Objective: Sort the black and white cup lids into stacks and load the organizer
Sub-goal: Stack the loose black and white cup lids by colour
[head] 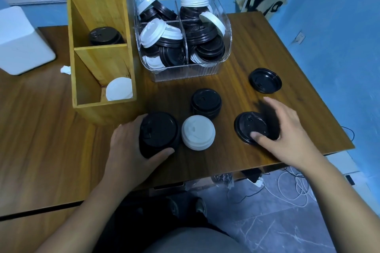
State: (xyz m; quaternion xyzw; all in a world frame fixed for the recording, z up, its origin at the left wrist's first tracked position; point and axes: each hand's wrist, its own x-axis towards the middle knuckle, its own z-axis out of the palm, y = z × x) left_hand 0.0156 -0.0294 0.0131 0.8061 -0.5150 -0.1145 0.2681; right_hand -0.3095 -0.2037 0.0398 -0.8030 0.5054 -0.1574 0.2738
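Two hands are working along the near edge of the desk (257,37). The left hand (131,150) is gripping a tall black stack (159,132), with the thumb curling round its near side. The right hand (287,129) is taking hold of a single black lid (248,127) toward the near right corner, with the thumb pressing on the near rim. Its fingers are blurring, so we are judging this a pinch rather than confirming it.

A white stack (198,132) is standing just beside the gripped stack, and a shorter black stack (206,101) is standing behind it. A loose black lid (265,80) is lying near the right edge. The wooden organizer (102,109) is holding white lids (119,89) in its nearest compartment and black lids (104,36) in the middle one. The clear bin (185,73) is holding mixed lids.

We are flagging these risks:
- **Tall stack:** tilting it on the lift could shed its upper lids.
- **White stack:** swinging the tall stack rightward could topple it.
- **Single lid:** thumb pressure on the rim could flip it or skid it off the near edge.
- **Sorting:** lowering black lids into the nearest compartment would be mixing the colours.
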